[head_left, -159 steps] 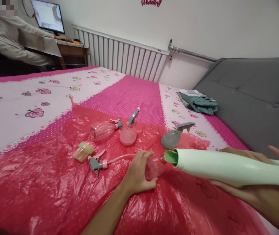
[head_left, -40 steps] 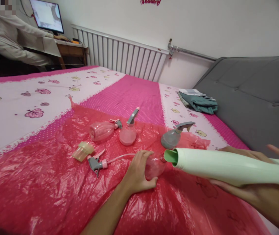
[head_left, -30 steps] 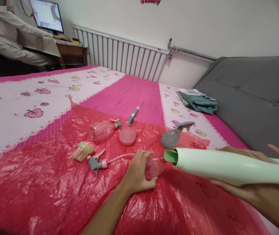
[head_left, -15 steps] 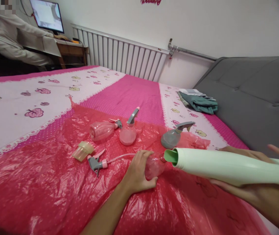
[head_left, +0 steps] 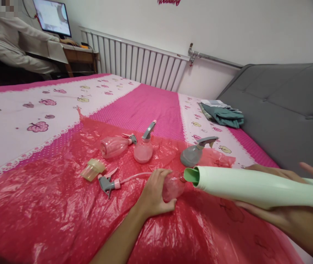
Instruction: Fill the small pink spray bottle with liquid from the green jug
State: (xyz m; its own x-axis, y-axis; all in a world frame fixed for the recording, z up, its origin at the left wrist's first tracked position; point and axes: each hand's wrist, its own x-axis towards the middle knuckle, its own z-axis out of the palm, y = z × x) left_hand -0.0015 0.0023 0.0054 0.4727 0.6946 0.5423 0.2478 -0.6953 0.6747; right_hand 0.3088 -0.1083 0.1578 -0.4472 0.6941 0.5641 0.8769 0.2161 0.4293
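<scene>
Left hand (head_left: pixel 153 198) curls fingers and thumb around the tilted bottle (head_left: pixel 173 190), a sprayer (head_left: pixel 108 184) lying to that hand's left; the right hand (head_left: pixel 294 222) grips the jug (head_left: pixel 241 186), its lip at the bottle's mouth. Beneath both hands, a wrinkled red sheet (head_left: pixel 49 209) covers part of the bed (head_left: pixel 145 104). Beyond them stand a radiator (head_left: pixel 134 57) and headboard (head_left: pixel 285 95). Hands, bottle and jug hold the same places as a second earlier.

Left fingers (head_left: pixel 160 173) round bottle (head_left: pixel 173 187), green jug (head_left: pixel 236 185) — tilted

Bare left forearm (head_left: pixel 127 229), bare fingers (head_left: pixel 160 175)
</scene>
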